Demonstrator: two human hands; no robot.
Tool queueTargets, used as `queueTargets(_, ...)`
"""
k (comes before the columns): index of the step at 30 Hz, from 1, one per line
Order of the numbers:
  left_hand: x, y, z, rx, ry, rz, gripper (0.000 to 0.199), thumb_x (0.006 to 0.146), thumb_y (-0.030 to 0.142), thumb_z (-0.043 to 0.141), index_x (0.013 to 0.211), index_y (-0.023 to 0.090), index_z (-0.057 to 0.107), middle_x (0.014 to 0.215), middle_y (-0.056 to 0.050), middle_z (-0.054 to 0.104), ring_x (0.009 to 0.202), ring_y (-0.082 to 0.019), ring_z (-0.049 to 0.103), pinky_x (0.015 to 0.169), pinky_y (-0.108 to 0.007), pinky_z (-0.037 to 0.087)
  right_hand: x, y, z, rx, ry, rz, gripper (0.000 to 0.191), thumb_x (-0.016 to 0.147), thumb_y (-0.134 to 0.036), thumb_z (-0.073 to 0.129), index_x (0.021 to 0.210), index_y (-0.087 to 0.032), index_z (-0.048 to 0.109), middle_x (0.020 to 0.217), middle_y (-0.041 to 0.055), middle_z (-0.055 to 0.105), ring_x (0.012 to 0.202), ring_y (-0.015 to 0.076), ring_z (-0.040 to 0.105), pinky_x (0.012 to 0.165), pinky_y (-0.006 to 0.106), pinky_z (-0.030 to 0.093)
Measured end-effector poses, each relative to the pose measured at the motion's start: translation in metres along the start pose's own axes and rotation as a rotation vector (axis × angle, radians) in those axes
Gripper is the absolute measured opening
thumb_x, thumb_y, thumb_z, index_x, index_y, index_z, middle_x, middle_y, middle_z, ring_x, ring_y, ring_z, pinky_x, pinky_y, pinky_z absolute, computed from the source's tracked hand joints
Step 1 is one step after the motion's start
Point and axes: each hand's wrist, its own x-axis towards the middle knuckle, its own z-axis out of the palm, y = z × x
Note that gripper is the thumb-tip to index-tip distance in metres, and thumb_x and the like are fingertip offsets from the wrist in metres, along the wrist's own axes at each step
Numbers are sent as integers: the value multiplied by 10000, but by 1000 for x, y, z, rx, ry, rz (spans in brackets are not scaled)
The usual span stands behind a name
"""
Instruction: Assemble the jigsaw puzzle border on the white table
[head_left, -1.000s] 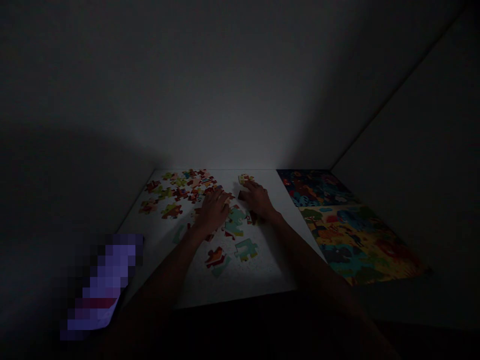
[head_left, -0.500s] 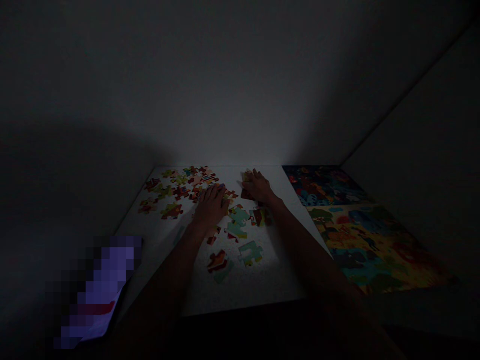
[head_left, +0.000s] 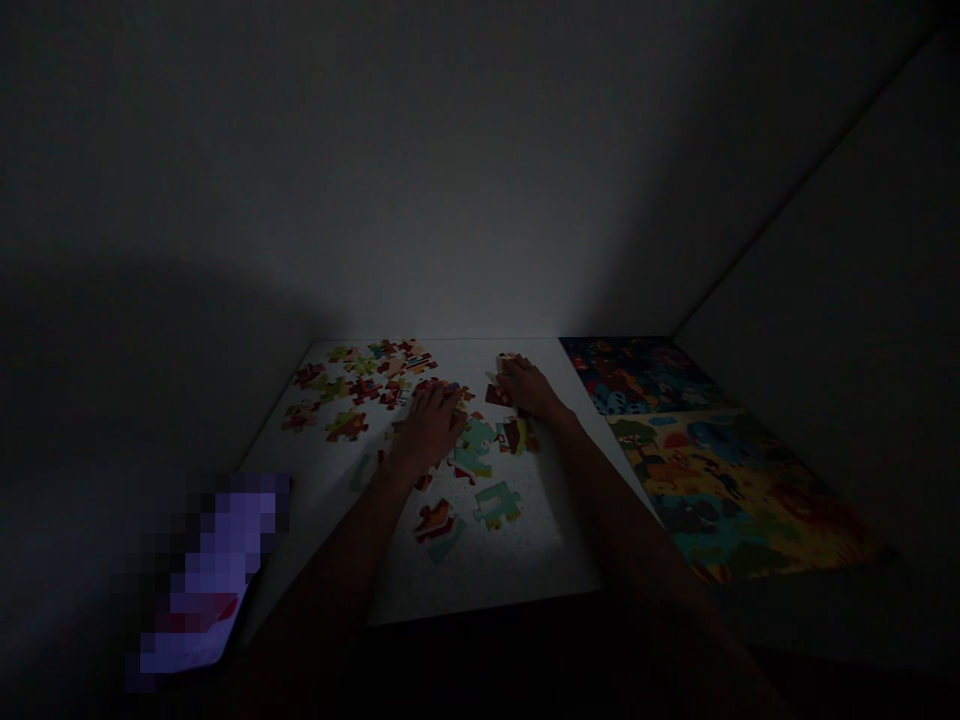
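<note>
On a white tabletop (head_left: 525, 540) my left hand (head_left: 431, 428) lies palm down with its fingers stretched over jigsaw pieces at the right edge of a loose pile (head_left: 364, 388). What lies under the palm is hidden. Farther right, my right hand (head_left: 531, 388) has curled fingers pinching a puzzle piece (head_left: 506, 360); a dark brown piece (head_left: 495, 396) lies beside its fingertips. Between and below the hands are pale green pieces (head_left: 478, 435) and a brown-green piece (head_left: 514, 437). A single light green piece (head_left: 496, 505) and a red-brown piece (head_left: 434, 520) lie nearer me.
At the right lie two colourful pictures, a dark blue one (head_left: 637, 375) behind a yellow one (head_left: 720, 490) with animals. A lit, blurred screen (head_left: 217, 560) stands at the lower left. Walls (head_left: 450, 200) close in the back and sides; the room is dim.
My right hand has shifted slightly right and toward me, with more of a puzzle piece showing at its fingertips. My left hand stays over the pile, nearly in place. The view tilts slightly.
</note>
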Motion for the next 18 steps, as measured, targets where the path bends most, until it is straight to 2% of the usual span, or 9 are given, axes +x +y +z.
queueTargets(5,-4,9,-5,-2,13,8,445,977,346,426,1402,244,509,1477,-102,479,1399,-296,386,1179,-511,291,-8,14,7,44,80,-35,373,984,-300,443,1296,-141,571,1373,149,566,1285,242,487,1096,383,362)
queueTargets(9,-5,9,-3,-3,31,6,444,975,359,443,1397,243,516,1470,-108,486,1399,-312,386,1174,-527,296,-20,20,6,73,113,-24,377,987,-333,440,1294,-162,576,1381,135,564,1283,239,494,1079,372,382)
queueTargets(13,-5,9,1,-21,39,38,430,989,366,412,1381,235,532,1480,-102,482,1410,-291,379,1176,-499,306,-31,16,2,58,65,-12,370,992,-366,437,1262,-174,603,1346,139,585,1283,246,498,1046,374,403)
queueTargets(18,-3,11,3,-16,40,60,422,998,358,384,1371,243,545,1467,-81,509,1418,-267,375,1210,-514,225,-43,7,-1,11,80,32,407,1002,-404,421,1283,-159,585,1347,159,573,1255,250,509,1017,374,406)
